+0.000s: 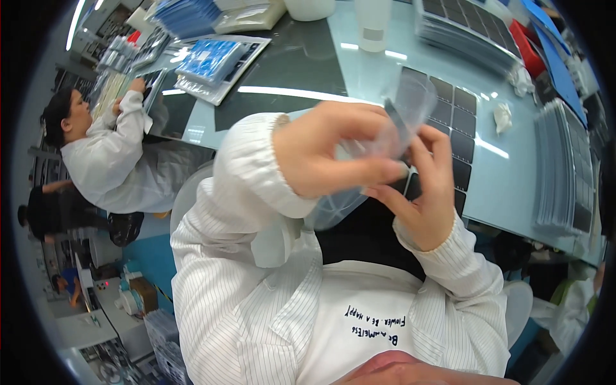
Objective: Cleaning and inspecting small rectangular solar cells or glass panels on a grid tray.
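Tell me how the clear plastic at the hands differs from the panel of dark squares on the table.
The clear plastic is see-through; the panel of dark squares is nearly black. The clear plastic is raised at the hands; the panel of dark squares lies flat on the table. Both are partly hidden by the hands.

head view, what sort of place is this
Probably a factory workroom, perhaps for assembly or packing: tall stacks of dark-panelled sheets stand on a glossy worktable, and a co-worker in white sits at the left with hands raised over a work surface.
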{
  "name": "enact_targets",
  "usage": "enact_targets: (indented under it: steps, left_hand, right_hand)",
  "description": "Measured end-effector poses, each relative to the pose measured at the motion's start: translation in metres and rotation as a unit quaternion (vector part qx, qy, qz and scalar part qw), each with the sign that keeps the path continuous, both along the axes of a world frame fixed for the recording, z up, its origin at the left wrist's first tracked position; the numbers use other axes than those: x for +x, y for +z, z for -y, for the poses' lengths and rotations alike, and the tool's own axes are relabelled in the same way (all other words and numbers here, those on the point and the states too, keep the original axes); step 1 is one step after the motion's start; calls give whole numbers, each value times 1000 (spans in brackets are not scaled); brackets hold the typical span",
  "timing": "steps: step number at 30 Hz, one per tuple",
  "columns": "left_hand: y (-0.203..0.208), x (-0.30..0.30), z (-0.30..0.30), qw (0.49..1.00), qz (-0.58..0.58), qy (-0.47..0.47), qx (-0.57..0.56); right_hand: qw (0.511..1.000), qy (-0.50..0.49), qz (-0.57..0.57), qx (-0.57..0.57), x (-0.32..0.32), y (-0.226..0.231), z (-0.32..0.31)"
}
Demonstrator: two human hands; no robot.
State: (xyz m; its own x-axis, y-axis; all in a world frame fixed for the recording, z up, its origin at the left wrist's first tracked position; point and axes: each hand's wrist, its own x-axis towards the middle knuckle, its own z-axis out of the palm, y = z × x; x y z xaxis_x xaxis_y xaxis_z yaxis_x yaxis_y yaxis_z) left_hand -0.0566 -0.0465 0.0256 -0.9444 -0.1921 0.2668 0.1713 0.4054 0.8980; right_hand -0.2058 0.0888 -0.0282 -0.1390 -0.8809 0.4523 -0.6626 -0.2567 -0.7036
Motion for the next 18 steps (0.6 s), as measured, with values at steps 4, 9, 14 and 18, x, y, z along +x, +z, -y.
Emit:
enact_targets:
  steps: [4, 9, 14, 18]
  left_hand:
    - [0, -3, -14, 994, 51, 67, -69]
    - [0, 2, -18, 986, -21, 124, -112]
    - [12, 19, -17, 976, 146, 105, -121]
    - [10, 34, -15, 986, 105, 122, -52]
  right_hand:
    - [999, -38, 37, -6, 5, 3, 1]
    - [993, -28, 103, -59, 13, 0, 3]
    - [980, 59, 190, 2, 11, -8, 7]
    - [974, 118, 193, -3, 24, -3, 21]
